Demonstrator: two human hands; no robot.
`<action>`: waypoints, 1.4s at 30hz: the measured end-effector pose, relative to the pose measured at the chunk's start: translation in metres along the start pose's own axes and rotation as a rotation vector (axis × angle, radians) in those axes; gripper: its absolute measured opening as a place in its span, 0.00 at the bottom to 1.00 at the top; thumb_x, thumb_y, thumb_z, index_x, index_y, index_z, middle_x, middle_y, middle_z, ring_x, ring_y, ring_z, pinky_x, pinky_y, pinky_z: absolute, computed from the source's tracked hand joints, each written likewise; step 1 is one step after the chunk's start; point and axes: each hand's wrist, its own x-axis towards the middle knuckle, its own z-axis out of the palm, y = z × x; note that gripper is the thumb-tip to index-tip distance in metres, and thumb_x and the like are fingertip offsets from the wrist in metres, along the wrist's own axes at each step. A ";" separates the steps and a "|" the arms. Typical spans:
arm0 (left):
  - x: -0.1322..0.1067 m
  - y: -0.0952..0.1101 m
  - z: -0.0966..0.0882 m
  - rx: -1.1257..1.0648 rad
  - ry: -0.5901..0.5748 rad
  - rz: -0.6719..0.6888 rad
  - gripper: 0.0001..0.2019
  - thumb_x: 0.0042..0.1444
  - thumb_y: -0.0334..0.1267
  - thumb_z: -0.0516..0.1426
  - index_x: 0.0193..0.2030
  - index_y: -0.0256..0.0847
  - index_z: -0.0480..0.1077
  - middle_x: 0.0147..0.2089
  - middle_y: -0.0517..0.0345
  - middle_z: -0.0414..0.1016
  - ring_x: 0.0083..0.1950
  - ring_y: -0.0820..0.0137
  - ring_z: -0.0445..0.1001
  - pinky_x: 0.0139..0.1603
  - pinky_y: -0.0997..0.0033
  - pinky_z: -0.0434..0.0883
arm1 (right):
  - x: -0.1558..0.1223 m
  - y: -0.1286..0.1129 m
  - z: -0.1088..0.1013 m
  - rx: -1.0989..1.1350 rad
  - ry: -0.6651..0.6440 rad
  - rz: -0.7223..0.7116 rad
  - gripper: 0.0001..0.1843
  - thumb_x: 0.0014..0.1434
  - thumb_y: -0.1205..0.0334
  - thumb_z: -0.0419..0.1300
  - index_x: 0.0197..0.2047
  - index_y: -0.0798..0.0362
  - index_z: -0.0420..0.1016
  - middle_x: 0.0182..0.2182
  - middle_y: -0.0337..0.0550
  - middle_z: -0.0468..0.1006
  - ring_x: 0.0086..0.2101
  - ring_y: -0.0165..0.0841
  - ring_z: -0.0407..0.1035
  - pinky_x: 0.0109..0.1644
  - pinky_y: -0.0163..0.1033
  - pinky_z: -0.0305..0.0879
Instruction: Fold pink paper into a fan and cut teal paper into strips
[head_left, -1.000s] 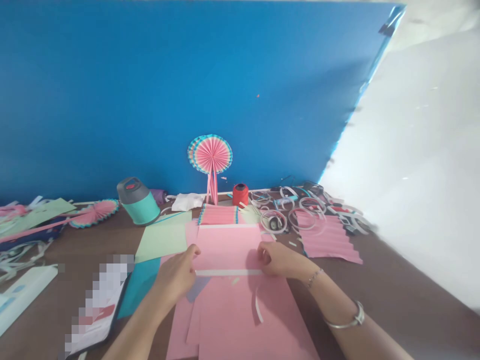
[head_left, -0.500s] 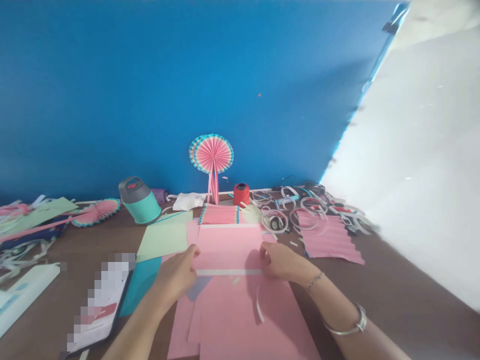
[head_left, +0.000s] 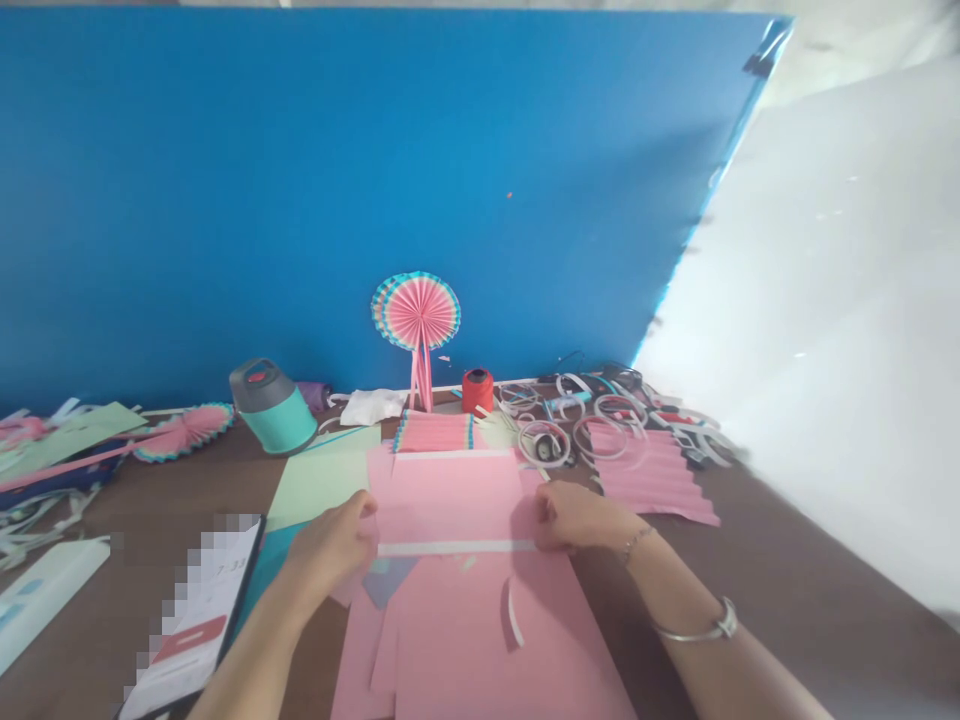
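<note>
A pink sheet of paper (head_left: 450, 500) with a white strip along its far edge and another white strip (head_left: 454, 548) along its near edge lies in front of me. My left hand (head_left: 341, 540) is closed at the near left corner, fingers curled on the paper. At the near right corner, my right hand (head_left: 577, 517) is closed too, thumb and fingertips pinched together at the sheet's edge. Both hands partly hide the ends of the near strip. Larger pink sheets (head_left: 502, 670) lie beneath, bearing a loose curved white strip (head_left: 514, 612).
A pleated pink fan (head_left: 417, 312) leans on the blue wall, beside a red thread spool (head_left: 478, 391). To the left are a teal flask (head_left: 276, 418) and a phone (head_left: 191, 625). Tape rolls (head_left: 544, 444) and a pleated pink sheet (head_left: 656, 478) lie right.
My hands have moved apart, the left leftward and the right slightly rightward, uncovering more of the near white strip. The view has shifted slightly.
</note>
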 end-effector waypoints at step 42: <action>0.023 0.002 0.030 -0.595 0.248 0.092 0.19 0.46 0.40 0.53 0.47 0.36 0.63 0.49 0.45 0.64 0.34 0.68 0.73 0.39 0.62 0.71 | 0.014 -0.012 0.023 0.372 0.130 -0.143 0.06 0.42 0.63 0.58 0.23 0.54 0.65 0.13 0.33 0.66 0.16 0.24 0.60 0.19 0.29 0.52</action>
